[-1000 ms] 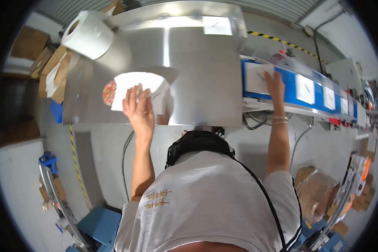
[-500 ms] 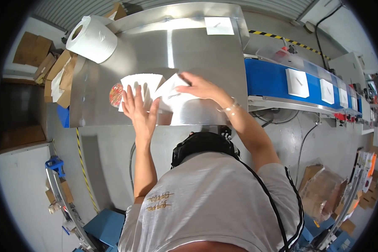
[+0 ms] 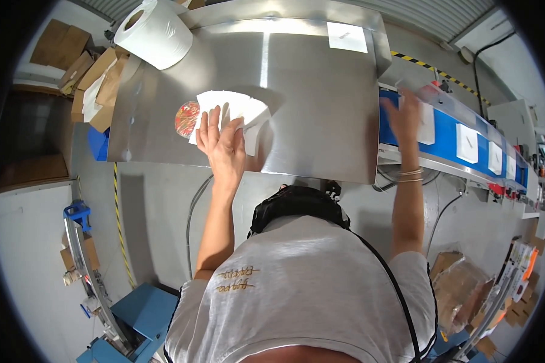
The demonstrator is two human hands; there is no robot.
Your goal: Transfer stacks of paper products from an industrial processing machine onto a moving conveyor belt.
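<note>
At the left of a steel table, my left hand (image 3: 224, 150) rests over a stack of white paper sheets (image 3: 230, 100). Its thumb and index finger pinch the edge of a sheet while its other fingers stretch over the stack. A round dish-like thing (image 3: 187, 120), filled with a red and yellow pattern, touches the stack's left side. Over the near end of a blue conveyor belt (image 3: 389, 128), my right hand (image 3: 404, 118) is blurred, with thumb and fingers apart. Nothing shows in it. Beside it on the belt lies a white sheet (image 3: 426, 124) with a small dark mark.
Several more white sheets (image 3: 467, 143) lie along the belt. A large white roll (image 3: 157, 36) stands at the table's far left corner, by opened cardboard boxes (image 3: 106, 85). One white sheet (image 3: 347, 37) lies at the far right corner. A raised rim (image 3: 381, 51) edges the steel table.
My right hand has moved from the stack rightward to the belt; the white sheet it handled has left the table. My left hand has drawn its thumb and index finger together over the stack.
</note>
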